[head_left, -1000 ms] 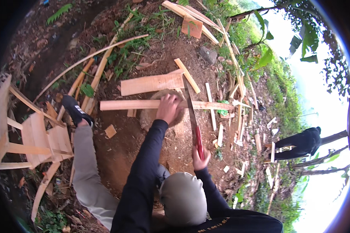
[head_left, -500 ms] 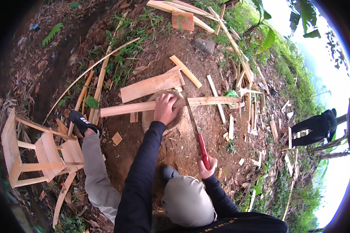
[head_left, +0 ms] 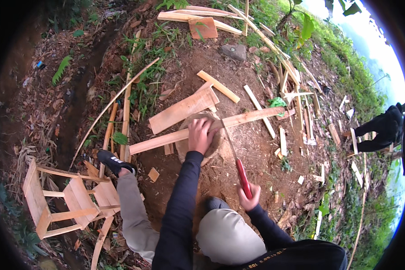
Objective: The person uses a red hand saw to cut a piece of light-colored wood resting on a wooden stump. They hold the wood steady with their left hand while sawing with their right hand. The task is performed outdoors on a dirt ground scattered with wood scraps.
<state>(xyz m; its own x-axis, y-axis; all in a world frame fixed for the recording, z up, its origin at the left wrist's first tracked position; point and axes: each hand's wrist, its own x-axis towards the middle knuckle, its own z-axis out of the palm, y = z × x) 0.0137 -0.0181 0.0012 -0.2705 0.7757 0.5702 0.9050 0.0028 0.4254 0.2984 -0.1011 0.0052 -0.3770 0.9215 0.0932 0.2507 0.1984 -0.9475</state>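
Ground: bare brown dirt (head_left: pixel 175 177) mid-frame, with grass and scattered wood offcuts toward the top and right.
Wooden strip: the long strip (head_left: pixel 252 116) slants across the centre, resting over a round stump (head_left: pixel 216 146).
Left hand: at the centre, the left hand (head_left: pixel 200 135) has its fingers bent over the strip, holding it from above; the thumb's grip cannot be told.
Saw: its blade meets the strip just right of that hand; its red handle (head_left: pixel 243 175) points to the lower right.
Right hand: the right hand (head_left: pixel 250 198) has its fingers closed around the handle.
Cut so far: the strip runs on both sides of the blade in one line, so apparently not severed; depth is too small to tell.
Nearby: a wide board (head_left: pixel 184 110) above the strip.
Lower left: a slatted wooden frame (head_left: pixel 80 198).
Right edge: another person (head_left: pixel 382 128) in dark clothes.
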